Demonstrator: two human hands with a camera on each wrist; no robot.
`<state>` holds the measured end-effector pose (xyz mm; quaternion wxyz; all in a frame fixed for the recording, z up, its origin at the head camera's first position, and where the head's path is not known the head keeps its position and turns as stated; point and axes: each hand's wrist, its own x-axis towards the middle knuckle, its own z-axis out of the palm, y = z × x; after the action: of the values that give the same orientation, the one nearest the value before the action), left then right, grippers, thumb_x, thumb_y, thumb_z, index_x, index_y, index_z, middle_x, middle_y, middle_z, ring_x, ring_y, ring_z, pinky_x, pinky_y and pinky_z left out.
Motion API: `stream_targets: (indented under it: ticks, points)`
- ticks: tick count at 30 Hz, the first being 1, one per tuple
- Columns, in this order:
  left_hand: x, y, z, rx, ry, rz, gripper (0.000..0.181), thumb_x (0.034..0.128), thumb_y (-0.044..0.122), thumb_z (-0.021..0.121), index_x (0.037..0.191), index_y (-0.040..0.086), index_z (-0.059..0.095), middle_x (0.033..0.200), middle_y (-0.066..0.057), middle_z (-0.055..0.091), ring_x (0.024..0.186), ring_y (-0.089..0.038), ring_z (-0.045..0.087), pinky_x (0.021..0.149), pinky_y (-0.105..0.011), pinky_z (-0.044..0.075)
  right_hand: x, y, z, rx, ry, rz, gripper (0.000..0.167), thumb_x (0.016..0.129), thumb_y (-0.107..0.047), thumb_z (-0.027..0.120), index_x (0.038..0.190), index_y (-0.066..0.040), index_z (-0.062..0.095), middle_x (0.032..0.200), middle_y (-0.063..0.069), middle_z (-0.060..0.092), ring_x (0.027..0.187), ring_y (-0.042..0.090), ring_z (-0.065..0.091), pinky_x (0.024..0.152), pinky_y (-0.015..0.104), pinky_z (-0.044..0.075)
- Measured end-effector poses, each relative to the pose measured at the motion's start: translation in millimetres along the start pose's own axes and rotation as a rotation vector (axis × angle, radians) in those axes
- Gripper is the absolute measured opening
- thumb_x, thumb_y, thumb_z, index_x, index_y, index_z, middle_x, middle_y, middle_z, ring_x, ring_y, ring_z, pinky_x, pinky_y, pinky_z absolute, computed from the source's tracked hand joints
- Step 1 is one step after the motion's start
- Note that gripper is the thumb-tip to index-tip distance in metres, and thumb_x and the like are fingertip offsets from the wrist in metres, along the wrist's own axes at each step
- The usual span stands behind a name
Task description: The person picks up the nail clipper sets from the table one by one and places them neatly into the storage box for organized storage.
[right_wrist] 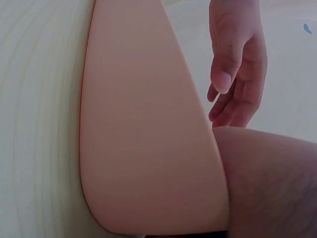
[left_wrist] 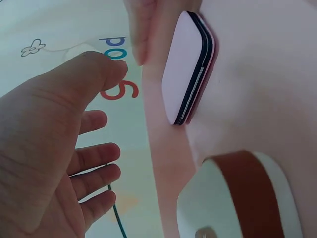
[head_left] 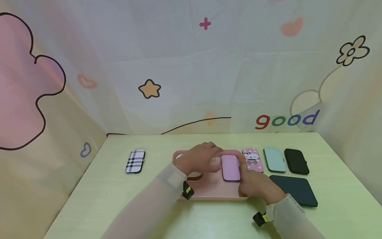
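A shallow pink tray (head_left: 206, 194) lies in the middle of the table. My right hand (head_left: 256, 184) grips its right side; the rim hides some of the fingers. Inside, near that hand, lies a small pink hard case (head_left: 230, 168) with a dark seam round its edge, seen edge-on in the left wrist view (left_wrist: 184, 69). My left hand (head_left: 198, 158) is over the tray's left half, holding nothing. Thumb and fingers stand apart in the left wrist view. Below it sits a white case with a brown band (left_wrist: 252, 193), mostly covered by the hand in the head view.
A plaid case (head_left: 135, 161) lies to the left of the tray. On the right are a pink cartoon case (head_left: 253, 159), a mint case (head_left: 274, 159) and a black case (head_left: 296, 161). In front of these lies a dark flat rectangular thing (head_left: 295, 191). A printed curtain (head_left: 185, 83) hangs behind.
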<state>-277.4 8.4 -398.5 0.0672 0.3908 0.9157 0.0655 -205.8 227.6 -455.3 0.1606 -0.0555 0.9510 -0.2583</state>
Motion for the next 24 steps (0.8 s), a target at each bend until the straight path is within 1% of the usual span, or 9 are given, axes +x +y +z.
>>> stream_targets:
  ticks: [2,6,8,10,14,18,21,24]
  points:
    - [-4.2,-4.3,-1.3,-0.024,0.013,-0.02,0.056,0.0948,0.04,0.054,0.148,0.024,0.05,0.147,0.001,0.05,0.134,-0.019,0.047,0.11,-0.039,0.041,-0.3,0,0,0.002,-0.009,0.017,0.119,0.073,-0.001,0.068,0.156,-0.027,-0.013,0.061,0.007,0.055,0.043,0.02,0.042,0.044,0.03,0.031]
    - [-12.2,-14.5,-4.6,-0.051,0.055,-0.058,0.061,0.0954,0.045,0.056,0.151,0.022,0.045,0.151,-0.001,0.046,0.138,-0.021,0.044,0.112,-0.04,0.039,-0.8,-3,-1,0.011,-0.023,0.044,0.116,0.076,-0.004,0.067,0.156,-0.029,-0.014,0.063,0.007,0.053,0.046,0.021,0.045,0.045,0.031,0.032]
    - [-16.5,-18.9,-7.9,-0.053,0.083,-0.063,0.063,0.0956,0.047,0.057,0.152,0.021,0.044,0.151,-0.002,0.046,0.138,-0.022,0.045,0.112,-0.04,0.039,-1.3,-3,-1,0.012,-0.025,0.05,0.115,0.077,-0.005,0.066,0.155,-0.03,-0.015,0.064,0.007,0.052,0.047,0.022,0.045,0.045,0.031,0.032]
    - [-20.0,-23.5,-10.5,-0.047,0.106,-0.059,0.063,0.0959,0.047,0.057,0.152,0.021,0.044,0.151,-0.002,0.046,0.138,-0.023,0.045,0.112,-0.04,0.039,-2.2,-3,-2,0.012,-0.028,0.056,0.115,0.078,-0.005,0.065,0.156,-0.03,-0.016,0.063,0.007,0.051,0.047,0.022,0.045,0.045,0.031,0.032]
    - [-27.4,-29.3,-15.2,-0.059,0.101,-0.066,0.063,0.096,0.046,0.056,0.152,0.02,0.043,0.151,-0.002,0.046,0.137,-0.023,0.045,0.111,-0.039,0.04,-3.6,-4,-2,-0.007,-0.029,0.059,0.113,0.08,-0.005,0.063,0.157,-0.025,-0.018,0.062,0.006,0.049,0.046,0.021,0.042,0.045,0.03,0.03]
    - [-32.5,-34.5,-15.9,-0.071,0.097,-0.068,0.063,0.0955,0.043,0.057,0.152,0.019,0.044,0.15,-0.002,0.047,0.137,-0.022,0.045,0.111,-0.038,0.04,-3.9,-4,-2,-0.023,-0.028,0.051,0.112,0.079,-0.005,0.063,0.158,-0.02,-0.016,0.06,0.005,0.049,0.046,0.02,0.04,0.045,0.03,0.029]
    - [-35.6,-39.4,-16.1,-0.073,0.109,-0.076,0.063,0.0956,0.044,0.057,0.152,0.019,0.044,0.151,-0.002,0.046,0.138,-0.022,0.045,0.112,-0.039,0.039,-4.1,-5,-1,-0.014,-0.02,0.056,0.114,0.077,-0.005,0.065,0.158,-0.021,-0.014,0.059,0.005,0.051,0.045,0.02,0.041,0.045,0.03,0.029]
    - [-39.9,-45.5,-17.2,-0.08,0.117,-0.099,0.064,0.0956,0.046,0.059,0.152,0.02,0.043,0.153,-0.002,0.044,0.14,-0.023,0.043,0.113,-0.041,0.038,-4.1,-5,-1,-0.006,-0.018,0.059,0.115,0.076,-0.005,0.066,0.158,-0.023,-0.013,0.059,0.006,0.052,0.045,0.02,0.043,0.045,0.03,0.03]
